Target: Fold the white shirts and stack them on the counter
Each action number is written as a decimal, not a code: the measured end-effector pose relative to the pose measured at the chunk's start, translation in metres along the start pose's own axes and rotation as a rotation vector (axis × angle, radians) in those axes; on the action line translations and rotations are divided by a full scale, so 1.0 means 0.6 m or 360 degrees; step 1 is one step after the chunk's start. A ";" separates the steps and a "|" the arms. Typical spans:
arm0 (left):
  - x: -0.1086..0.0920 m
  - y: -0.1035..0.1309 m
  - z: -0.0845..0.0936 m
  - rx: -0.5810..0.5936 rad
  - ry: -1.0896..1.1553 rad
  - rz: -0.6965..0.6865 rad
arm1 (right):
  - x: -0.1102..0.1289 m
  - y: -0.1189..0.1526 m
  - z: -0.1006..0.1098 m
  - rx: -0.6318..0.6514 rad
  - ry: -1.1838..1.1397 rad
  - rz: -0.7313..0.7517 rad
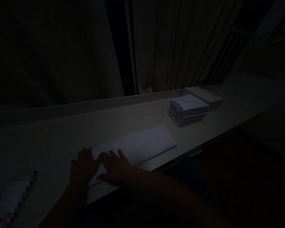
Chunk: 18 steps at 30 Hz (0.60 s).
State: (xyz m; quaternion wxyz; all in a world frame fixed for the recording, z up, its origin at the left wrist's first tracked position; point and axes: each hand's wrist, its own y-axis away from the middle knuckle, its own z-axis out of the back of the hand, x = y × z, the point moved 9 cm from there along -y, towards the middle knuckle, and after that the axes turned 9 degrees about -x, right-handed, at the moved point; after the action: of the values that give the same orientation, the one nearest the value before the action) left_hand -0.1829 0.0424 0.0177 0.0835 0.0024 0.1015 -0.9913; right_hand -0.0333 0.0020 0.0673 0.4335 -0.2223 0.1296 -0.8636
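A pale cloth (142, 144), folded into a long flat strip, lies on the counter in front of me. My left hand (82, 166) rests at the cloth's left end with its fingers spread. Beside it, my right hand (116, 167) lies flat on the same end of the cloth, fingers apart. The two hands are very close together, perhaps touching at the fingertips. Beyond the strip's far right end sits a neat stack of folded cloths (188, 109). The scene is very dark, so fine detail is lost.
A light box-like block (205, 95) stands behind the stack. The long counter (61, 133) has a raised back edge, and curtains (180, 47) hang behind it. The counter's front edge drops into darkness. A blurred-out object (13, 198) lies at the lower left.
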 end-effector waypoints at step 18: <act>0.024 -0.024 -0.011 -0.0131 -0.0007 0.0218 | -0.407 0.268 0.186 0.0241 0.0479 -0.0868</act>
State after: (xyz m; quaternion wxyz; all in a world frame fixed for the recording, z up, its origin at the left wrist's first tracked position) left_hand -0.1996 0.0554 0.0136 0.1513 0.0036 0.1414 -0.9783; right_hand 0.2618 0.1006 0.0307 0.1773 -0.0858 0.0632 -0.9784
